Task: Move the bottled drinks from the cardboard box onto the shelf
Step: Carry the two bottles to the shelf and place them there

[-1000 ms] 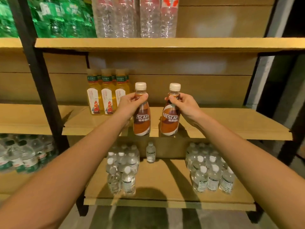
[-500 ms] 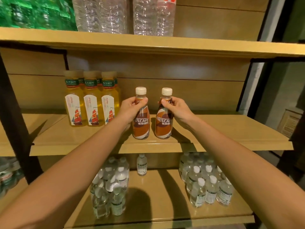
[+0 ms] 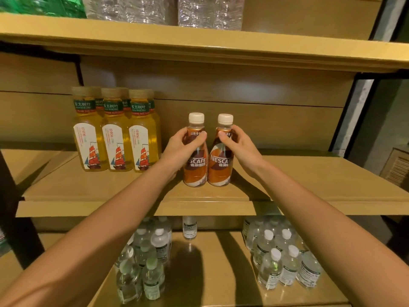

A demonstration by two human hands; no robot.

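big tan shelving fills the view, three boards deep. top shelf carries tall clear bottles with a blur of green bottles off at the left. middle shelf is where the action is. bottom shelf holds two clusters of small water bottles, one left, one right, and a lone small bottle standing at the back between them.

two bare forearms reach in from the lower corners, left arm and right arm, converging on the centre of the middle shelf.

yellow tea bottles stand upright on the left of that shelf, three across the front with more behind, red ship on each label.

just right of them, the pair that matters: left coffee bottle and right coffee bottle, brown nescafe labels, both upright, side by side and touching at the belly, bases look to be down on the middle shelf board, well forward of the back panel.

left hand is wrapped around the shoulder of the left coffee bottle, thumb across the front. right hand mirrors it, fingers curled around the upper part of the right coffee bottle.

white caps, left and right, poke up above both grips.
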